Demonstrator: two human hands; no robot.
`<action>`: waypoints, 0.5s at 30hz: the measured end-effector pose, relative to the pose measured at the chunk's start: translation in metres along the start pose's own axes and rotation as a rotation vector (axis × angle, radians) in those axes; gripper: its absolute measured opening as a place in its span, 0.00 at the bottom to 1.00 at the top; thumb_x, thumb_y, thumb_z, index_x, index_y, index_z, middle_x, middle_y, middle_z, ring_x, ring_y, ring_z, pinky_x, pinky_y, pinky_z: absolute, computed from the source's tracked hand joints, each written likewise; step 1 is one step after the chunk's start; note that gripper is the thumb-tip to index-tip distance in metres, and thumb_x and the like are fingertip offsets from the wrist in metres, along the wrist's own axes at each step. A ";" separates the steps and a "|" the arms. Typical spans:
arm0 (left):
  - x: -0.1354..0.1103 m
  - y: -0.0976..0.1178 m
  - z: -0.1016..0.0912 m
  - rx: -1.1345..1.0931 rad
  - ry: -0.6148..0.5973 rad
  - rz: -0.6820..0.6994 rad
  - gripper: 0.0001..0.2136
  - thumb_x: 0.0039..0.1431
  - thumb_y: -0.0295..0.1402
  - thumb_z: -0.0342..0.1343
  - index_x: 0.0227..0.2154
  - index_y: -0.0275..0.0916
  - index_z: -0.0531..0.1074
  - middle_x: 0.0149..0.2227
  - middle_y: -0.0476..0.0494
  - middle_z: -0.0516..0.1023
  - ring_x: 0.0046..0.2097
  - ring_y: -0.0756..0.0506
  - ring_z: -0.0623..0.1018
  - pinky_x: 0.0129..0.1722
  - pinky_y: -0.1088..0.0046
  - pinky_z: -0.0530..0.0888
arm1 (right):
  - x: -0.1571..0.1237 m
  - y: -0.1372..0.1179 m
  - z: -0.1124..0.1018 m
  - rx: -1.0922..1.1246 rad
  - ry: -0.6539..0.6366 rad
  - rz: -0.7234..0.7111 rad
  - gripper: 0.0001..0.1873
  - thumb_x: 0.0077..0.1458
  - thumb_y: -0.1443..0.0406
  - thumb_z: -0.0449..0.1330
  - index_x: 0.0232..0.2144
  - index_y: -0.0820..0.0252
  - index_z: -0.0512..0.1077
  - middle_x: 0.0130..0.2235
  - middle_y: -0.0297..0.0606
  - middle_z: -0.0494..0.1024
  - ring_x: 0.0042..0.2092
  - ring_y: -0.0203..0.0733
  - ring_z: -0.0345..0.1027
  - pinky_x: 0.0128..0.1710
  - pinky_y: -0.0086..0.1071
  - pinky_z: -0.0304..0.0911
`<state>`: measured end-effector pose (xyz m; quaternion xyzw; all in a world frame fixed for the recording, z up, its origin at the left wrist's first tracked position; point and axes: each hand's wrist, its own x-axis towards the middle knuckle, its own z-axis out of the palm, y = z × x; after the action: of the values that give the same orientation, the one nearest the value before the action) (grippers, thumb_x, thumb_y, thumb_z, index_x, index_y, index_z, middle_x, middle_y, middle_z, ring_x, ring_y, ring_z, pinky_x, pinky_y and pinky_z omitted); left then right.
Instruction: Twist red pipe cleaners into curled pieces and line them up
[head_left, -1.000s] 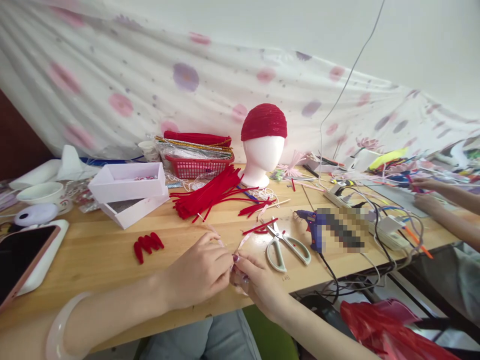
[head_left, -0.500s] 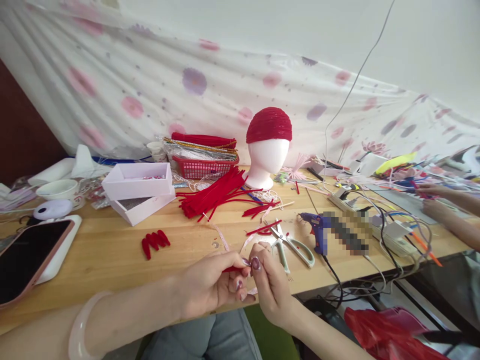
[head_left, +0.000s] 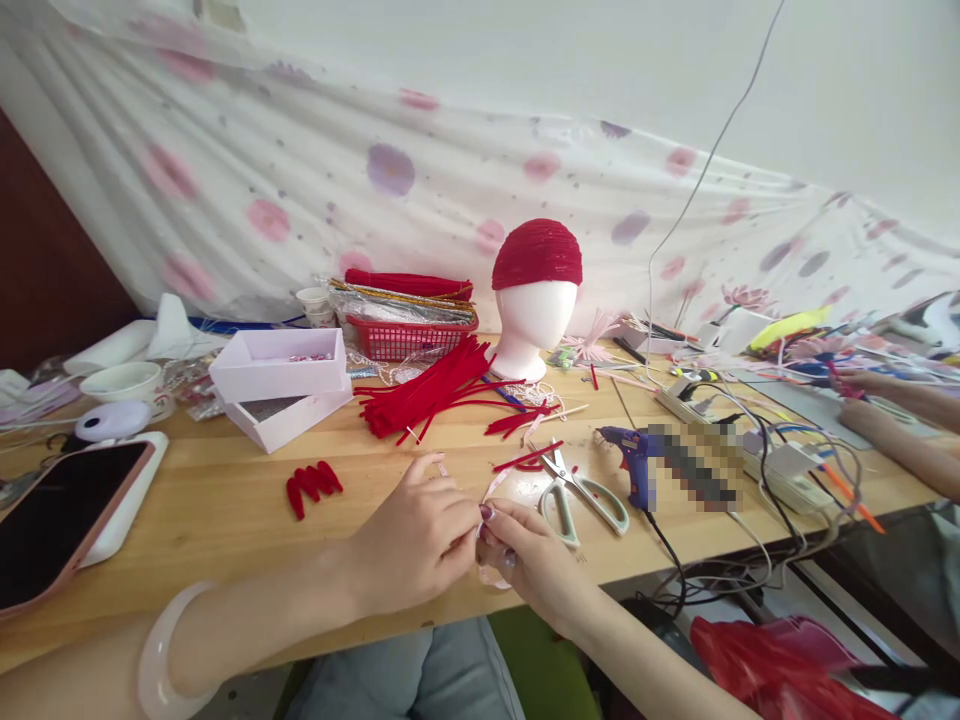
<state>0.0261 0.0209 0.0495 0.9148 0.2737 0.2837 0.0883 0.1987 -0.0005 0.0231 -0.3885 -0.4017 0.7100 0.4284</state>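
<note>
My left hand (head_left: 420, 530) and my right hand (head_left: 536, 560) meet above the table's front edge. Both are closed, fingertips pinched together, and whatever lies between them is hidden. A pink tape measure (head_left: 495, 577) hangs beneath and behind the fingers. Left of my hands lie several red fuzzy petal-shaped pieces (head_left: 313, 487) in a row. Scissors (head_left: 574, 490) with pale green handles rest open to the right, beside short red pipe cleaner pieces (head_left: 525, 460). A large bundle of red pipe cleaners (head_left: 427, 390) lies farther back.
A white mannequin head (head_left: 536, 315) in a red wrapped cap stands at the back. White boxes (head_left: 281, 365), a red basket (head_left: 412, 338) and a phone (head_left: 71, 520) are leftward. A blue glue gun (head_left: 634, 460), power strips (head_left: 787, 480) and another person's hands (head_left: 870, 405) are rightward.
My left hand has turned over, its back now facing up. The red piece that showed in its fingers is hidden. My right hand has rotated, its fingers now pointing left.
</note>
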 end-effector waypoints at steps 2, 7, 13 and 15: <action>0.003 0.002 -0.001 -0.145 -0.014 -0.131 0.13 0.62 0.26 0.43 0.21 0.39 0.62 0.22 0.52 0.68 0.29 0.49 0.67 0.51 0.60 0.62 | 0.001 0.001 0.003 -0.157 0.055 -0.184 0.25 0.50 0.48 0.64 0.20 0.58 0.60 0.21 0.26 0.57 0.25 0.32 0.47 0.27 0.28 0.48; 0.011 0.009 -0.003 -0.859 -0.114 -0.581 0.12 0.58 0.33 0.47 0.20 0.40 0.64 0.22 0.51 0.68 0.28 0.48 0.69 0.33 0.71 0.66 | -0.001 0.003 0.012 -0.380 0.065 -0.399 0.21 0.64 0.50 0.50 0.25 0.56 0.60 0.23 0.29 0.63 0.25 0.35 0.56 0.26 0.30 0.53; 0.008 0.018 0.005 -1.696 -0.084 -1.099 0.07 0.46 0.30 0.55 0.16 0.37 0.71 0.19 0.52 0.68 0.23 0.53 0.67 0.28 0.78 0.66 | -0.006 0.013 -0.001 -0.769 0.047 -0.689 0.14 0.68 0.65 0.43 0.27 0.55 0.56 0.27 0.31 0.62 0.27 0.37 0.55 0.29 0.33 0.52; 0.006 0.019 0.007 -1.841 -0.175 -1.257 0.07 0.45 0.29 0.54 0.15 0.36 0.71 0.16 0.53 0.65 0.22 0.53 0.67 0.29 0.78 0.68 | -0.006 0.012 -0.007 -0.937 0.037 -0.855 0.12 0.65 0.69 0.45 0.28 0.56 0.56 0.28 0.32 0.60 0.30 0.38 0.54 0.32 0.34 0.51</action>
<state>0.0422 0.0081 0.0526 0.2162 0.3660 0.2176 0.8786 0.2036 -0.0075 0.0111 -0.3523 -0.7820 0.2182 0.4656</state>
